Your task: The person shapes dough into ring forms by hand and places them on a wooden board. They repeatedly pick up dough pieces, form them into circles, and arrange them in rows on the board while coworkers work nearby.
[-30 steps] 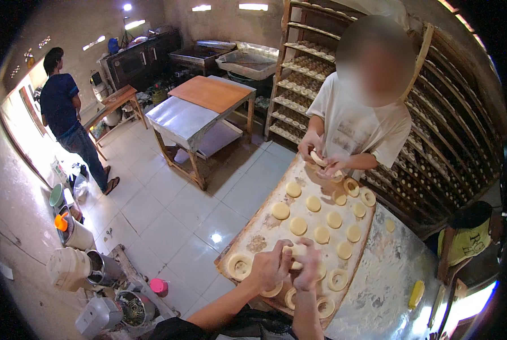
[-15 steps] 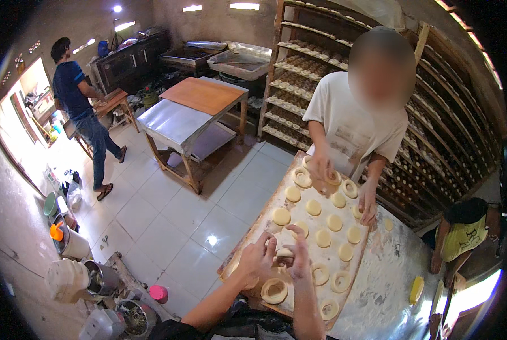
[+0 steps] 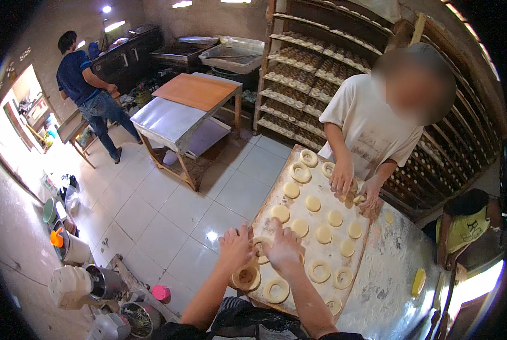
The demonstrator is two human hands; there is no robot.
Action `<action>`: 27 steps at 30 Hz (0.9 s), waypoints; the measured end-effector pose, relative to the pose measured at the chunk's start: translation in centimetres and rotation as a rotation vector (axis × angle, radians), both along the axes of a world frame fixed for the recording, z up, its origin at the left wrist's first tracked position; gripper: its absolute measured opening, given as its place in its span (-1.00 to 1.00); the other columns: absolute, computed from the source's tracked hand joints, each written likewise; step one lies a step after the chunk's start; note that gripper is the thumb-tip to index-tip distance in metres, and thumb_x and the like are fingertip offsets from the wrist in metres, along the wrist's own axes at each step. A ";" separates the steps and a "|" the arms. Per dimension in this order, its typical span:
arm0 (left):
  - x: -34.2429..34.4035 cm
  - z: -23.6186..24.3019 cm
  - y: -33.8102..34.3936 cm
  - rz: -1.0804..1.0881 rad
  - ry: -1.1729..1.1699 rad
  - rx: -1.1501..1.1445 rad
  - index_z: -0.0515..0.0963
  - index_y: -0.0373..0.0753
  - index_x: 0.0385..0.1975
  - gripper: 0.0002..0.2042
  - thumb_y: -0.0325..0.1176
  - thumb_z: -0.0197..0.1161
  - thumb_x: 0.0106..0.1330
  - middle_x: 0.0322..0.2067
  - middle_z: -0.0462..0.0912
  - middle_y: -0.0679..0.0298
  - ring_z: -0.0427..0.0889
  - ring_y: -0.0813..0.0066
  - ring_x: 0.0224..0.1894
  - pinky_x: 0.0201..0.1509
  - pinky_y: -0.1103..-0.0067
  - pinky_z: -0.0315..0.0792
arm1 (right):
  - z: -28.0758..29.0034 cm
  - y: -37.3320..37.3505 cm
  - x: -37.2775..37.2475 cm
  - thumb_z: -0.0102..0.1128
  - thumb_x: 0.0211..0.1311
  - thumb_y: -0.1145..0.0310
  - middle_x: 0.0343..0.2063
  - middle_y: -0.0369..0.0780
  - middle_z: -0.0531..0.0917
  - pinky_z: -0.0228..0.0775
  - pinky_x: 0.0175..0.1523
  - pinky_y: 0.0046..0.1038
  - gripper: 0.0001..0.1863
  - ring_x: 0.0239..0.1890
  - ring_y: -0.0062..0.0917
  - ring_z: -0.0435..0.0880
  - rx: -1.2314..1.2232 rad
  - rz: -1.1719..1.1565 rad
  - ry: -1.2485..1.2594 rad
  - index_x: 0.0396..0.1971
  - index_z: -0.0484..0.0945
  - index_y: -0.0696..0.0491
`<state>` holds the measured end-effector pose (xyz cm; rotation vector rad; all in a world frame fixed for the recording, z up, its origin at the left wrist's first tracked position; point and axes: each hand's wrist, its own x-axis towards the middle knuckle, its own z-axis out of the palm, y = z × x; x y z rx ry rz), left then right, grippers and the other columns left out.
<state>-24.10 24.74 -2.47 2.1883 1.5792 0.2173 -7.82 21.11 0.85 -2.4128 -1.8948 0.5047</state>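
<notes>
A ring of pale dough (image 3: 261,242) is held between my two hands above the near left edge of a floured wooden board (image 3: 334,266). My left hand (image 3: 234,247) grips its left side and my right hand (image 3: 284,248) its right side, with fingers partly hiding it. Close below them lie a dough ring with a brownish middle (image 3: 246,277) and another dough ring (image 3: 276,290). Flat dough discs (image 3: 323,234) sit in rows on the board, with more rings (image 3: 319,271) near the right hand.
Across the board, a person in a white shirt (image 3: 372,113) has both hands over dough. A metal-topped table (image 3: 400,266) adjoins on the right, with a yellow block (image 3: 418,282). Behind stand racks of dough pieces (image 3: 293,73), a low table (image 3: 168,120) and another person (image 3: 86,85).
My hands have moved left with the dough ring, which shows more open between them. Opposite, the other person's hands have come closer together. The far-left person has shifted toward the back.
</notes>
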 end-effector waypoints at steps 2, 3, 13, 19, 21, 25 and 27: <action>-0.1 0.1 -0.8 -0.032 -0.014 0.071 0.11 -0.15 0.38 -0.18 -0.01 0.37 0.19 -0.01 0.45 -0.07 0.49 -0.13 0.04 0.03 -0.07 0.35 | 0.0 -0.4 -0.5 0.23 0.18 -0.06 0.05 -0.03 0.49 0.26 0.18 0.03 -0.08 0.12 -0.13 0.47 0.067 0.023 -0.018 0.46 0.00 -0.09; 0.2 0.2 -0.6 -0.026 0.000 0.026 0.14 -0.17 0.37 -0.20 -0.02 0.35 0.20 -0.02 0.45 -0.07 0.49 -0.12 0.03 0.03 -0.04 0.36 | 0.0 -0.4 -0.3 0.24 0.17 -0.06 0.02 -0.04 0.50 0.25 0.17 0.02 -0.08 0.08 -0.14 0.48 0.058 0.026 -0.048 0.46 0.01 -0.09; 9.6 -3.1 6.6 -0.151 -0.106 0.414 0.46 -0.28 0.01 -0.60 -0.15 0.24 0.29 -0.16 0.52 -0.01 0.51 -0.04 -0.07 -0.03 0.18 0.41 | -4.1 1.0 10.4 0.13 0.31 0.05 0.03 -0.03 0.56 0.36 0.16 0.00 -0.50 0.15 -0.08 0.50 0.210 -0.192 -0.088 0.13 0.43 0.02; 11.6 -2.1 7.0 -0.310 -0.296 0.367 0.45 -0.27 -0.14 -0.77 -0.39 0.22 0.26 -0.27 0.53 0.02 0.51 -0.04 -0.14 -0.09 0.20 0.42 | -4.2 -0.6 11.1 0.26 0.28 0.26 -0.09 -0.01 0.65 0.48 0.07 -0.17 -0.58 0.00 -0.14 0.65 0.333 -0.076 0.660 0.06 0.40 0.08; 14.6 -1.0 4.9 -0.370 -0.416 0.248 0.44 -0.27 -0.17 -0.81 -0.44 0.21 0.25 -0.30 0.52 0.00 0.51 -0.05 -0.17 -0.10 0.20 0.41 | -3.1 -6.2 14.6 0.33 0.21 0.33 -0.12 -0.01 0.67 0.49 0.06 -0.22 -0.55 -0.01 -0.18 0.67 0.427 -0.321 0.867 0.06 0.42 0.08; 22.3 0.8 -2.8 -0.556 -0.668 0.059 0.45 -0.27 -0.14 -0.79 -0.49 0.22 0.23 -0.28 0.55 0.00 0.54 -0.04 -0.22 -0.14 0.26 0.44 | -2.9 -19.3 24.7 0.39 0.16 0.39 -0.14 -0.01 0.70 0.51 0.04 -0.32 -0.52 -0.01 -0.25 0.70 0.591 -0.508 0.622 0.08 0.47 0.07; 27.8 0.7 -8.0 -0.641 -0.768 -0.099 0.47 -0.28 -0.15 -0.77 -0.50 0.28 0.20 -0.27 0.58 0.08 0.56 0.03 -0.21 -0.14 0.35 0.49 | -3.5 -25.3 30.1 0.39 0.14 0.39 -0.08 -0.01 0.70 0.51 0.07 -0.34 -0.51 0.03 -0.29 0.69 0.457 -0.674 0.604 0.10 0.51 0.05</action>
